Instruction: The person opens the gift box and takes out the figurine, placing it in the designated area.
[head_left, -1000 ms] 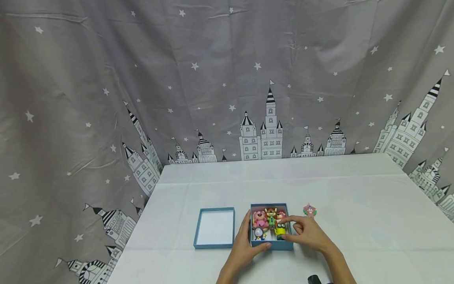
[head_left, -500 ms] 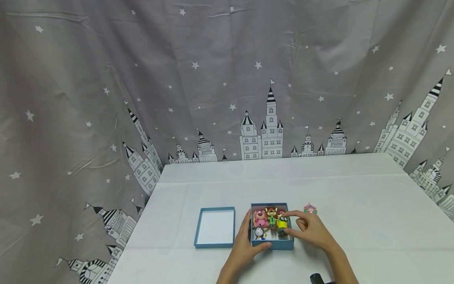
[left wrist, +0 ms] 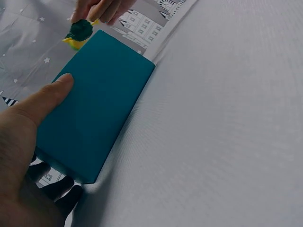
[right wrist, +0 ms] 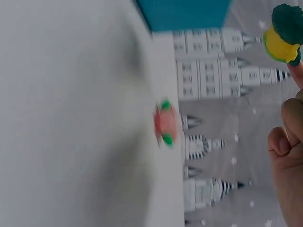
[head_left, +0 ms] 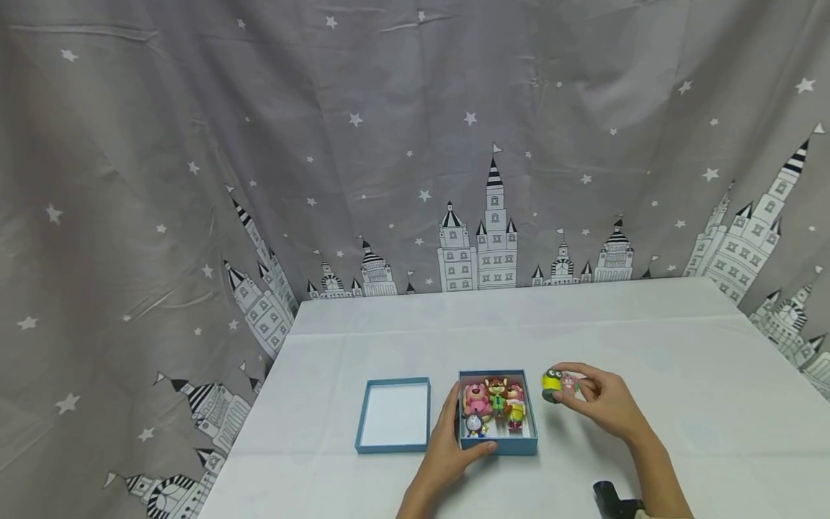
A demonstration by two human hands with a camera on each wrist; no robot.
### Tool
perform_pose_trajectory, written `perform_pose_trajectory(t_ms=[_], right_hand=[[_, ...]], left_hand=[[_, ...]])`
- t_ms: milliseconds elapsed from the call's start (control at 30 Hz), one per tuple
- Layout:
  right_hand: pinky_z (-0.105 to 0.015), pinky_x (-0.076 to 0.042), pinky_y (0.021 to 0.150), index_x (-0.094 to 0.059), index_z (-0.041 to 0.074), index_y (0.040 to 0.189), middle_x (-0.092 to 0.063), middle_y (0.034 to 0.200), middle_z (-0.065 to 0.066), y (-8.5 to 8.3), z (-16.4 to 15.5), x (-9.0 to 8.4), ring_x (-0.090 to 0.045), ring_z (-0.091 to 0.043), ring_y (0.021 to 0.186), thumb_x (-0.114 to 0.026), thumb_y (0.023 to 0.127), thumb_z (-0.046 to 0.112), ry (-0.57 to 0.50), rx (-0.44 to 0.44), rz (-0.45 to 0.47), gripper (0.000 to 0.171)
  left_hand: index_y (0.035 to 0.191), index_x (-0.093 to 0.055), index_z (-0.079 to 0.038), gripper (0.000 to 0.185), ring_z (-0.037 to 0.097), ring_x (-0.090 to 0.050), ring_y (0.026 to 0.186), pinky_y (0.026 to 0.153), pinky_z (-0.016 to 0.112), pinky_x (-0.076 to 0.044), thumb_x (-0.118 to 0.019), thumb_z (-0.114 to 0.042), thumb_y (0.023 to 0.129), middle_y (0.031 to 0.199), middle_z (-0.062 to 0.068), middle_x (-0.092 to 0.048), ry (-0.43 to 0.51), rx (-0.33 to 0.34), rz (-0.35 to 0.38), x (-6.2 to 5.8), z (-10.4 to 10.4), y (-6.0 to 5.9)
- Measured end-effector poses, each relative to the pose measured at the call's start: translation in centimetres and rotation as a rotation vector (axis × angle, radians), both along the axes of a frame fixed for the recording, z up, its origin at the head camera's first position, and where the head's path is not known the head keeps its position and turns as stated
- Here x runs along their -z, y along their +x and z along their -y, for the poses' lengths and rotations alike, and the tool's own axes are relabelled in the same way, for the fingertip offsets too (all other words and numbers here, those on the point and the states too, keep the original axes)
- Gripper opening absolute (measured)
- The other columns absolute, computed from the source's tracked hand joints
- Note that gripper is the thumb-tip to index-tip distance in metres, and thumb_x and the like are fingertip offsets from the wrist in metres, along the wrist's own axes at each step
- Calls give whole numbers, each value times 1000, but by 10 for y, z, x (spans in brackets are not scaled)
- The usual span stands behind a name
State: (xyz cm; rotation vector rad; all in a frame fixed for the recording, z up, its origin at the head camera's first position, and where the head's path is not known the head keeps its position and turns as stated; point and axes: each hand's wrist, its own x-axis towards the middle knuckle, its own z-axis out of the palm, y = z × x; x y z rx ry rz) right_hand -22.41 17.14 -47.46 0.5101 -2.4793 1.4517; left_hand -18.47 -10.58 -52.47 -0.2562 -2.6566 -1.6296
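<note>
Yellow figure (head_left: 551, 380) pinched in right hand (head_left: 599, 400), beside box (head_left: 498, 445).

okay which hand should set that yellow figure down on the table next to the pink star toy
Right, most likely. The right hand already pinches the yellow figure above the table, close to the pink star toy. The left hand holds the blue box.

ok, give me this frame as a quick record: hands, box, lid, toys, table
left hand: grips the box's near left corner
right hand: pinches the yellow toy, held above the table, right of the box
box: teal, open, four toys inside
lid: left of the box, inside facing up, apart from it
pink toy: on the table, behind the right hand's fingers
table: white cloth
</note>
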Motion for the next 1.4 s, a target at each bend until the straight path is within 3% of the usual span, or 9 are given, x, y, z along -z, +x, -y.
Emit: perform_pose_trajectory(t_ms=[167,667,1067,1400], right_hand=[[-22,-22,38,-66,12,111,-23,52,10,-12,-30,-1,-20,-2,46,-77,75,27,132,84,-2,40],[-20,-25,39,-63,7,118,-28,53,8,-36,-86,22,-23,-5,46,-73,78,34,290,107,162,49],[-21,-27,40,-61,2,120,-33,53,6,-40,-94,30,-28,-5,46,-72,80,28,305,101,234,49],[-22,-29,40,-59,1,122,-32,54,5,-38,-94,33,-28,-6,47,-71,81,29,254,103,262,51]], left_hand=[[149,-12,-18,108,35,-23,134,106,54,-23,-78,-45,68,150,15,-21,-3,0,6,0,0,0],[149,-13,-20,107,37,-23,134,105,55,-23,-78,-44,68,150,15,-21,6,-3,13,0,0,1],[149,-13,-21,106,36,-23,134,105,55,-23,-78,-45,68,150,15,-22,4,-3,23,-1,0,1],[149,-13,-18,108,35,-24,134,106,54,-23,-78,-45,68,150,15,-22,3,2,9,-2,0,1]])
